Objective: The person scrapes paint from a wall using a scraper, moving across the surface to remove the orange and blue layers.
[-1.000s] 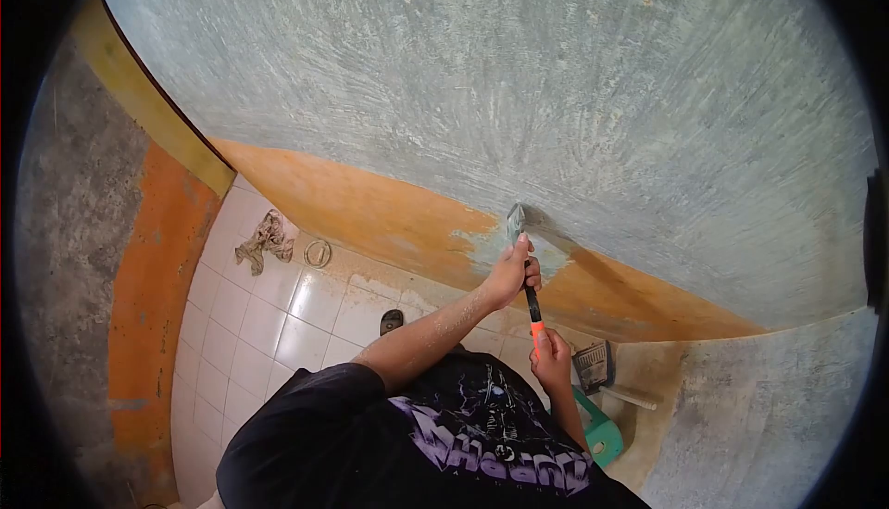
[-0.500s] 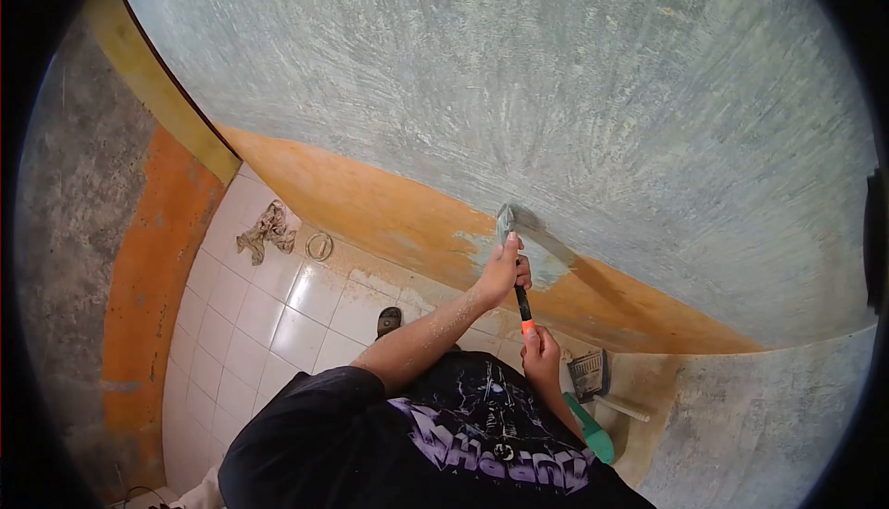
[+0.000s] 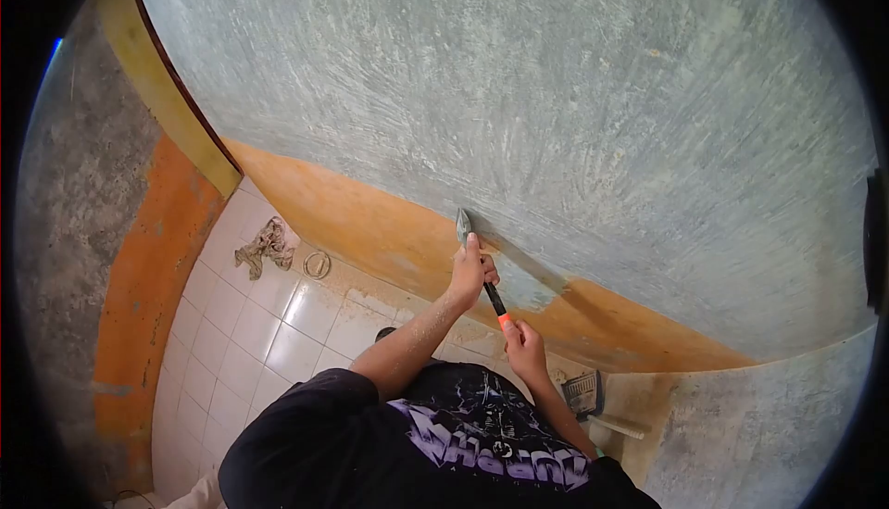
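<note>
My left hand [image 3: 470,273] is wrapped round the upper part of a long-handled paint scraper [image 3: 494,300], close below its grey metal head. Lower down, my right hand [image 3: 525,350] grips the handle's end, beside an orange band. The scraper's blade rests at the wall [image 3: 519,92], by the line where grey scraped plaster meets an orange painted band [image 3: 370,208]. A bare patch [image 3: 523,279] breaks the orange just right of the blade. Pale dust speckles my left forearm.
A crumpled rag [image 3: 266,248] and a ring-shaped roll [image 3: 317,264] lie on the white tiled floor [image 3: 250,328]. At lower right a dark, ribbed tray-like object [image 3: 583,394] stands near the corner. Another wall [image 3: 83,194], grey and orange, rises at left.
Both hands and the scraper have moved left along the wall. The blade now sits left of the bare patch, over orange paint. My shoe is more hidden by my arm.
</note>
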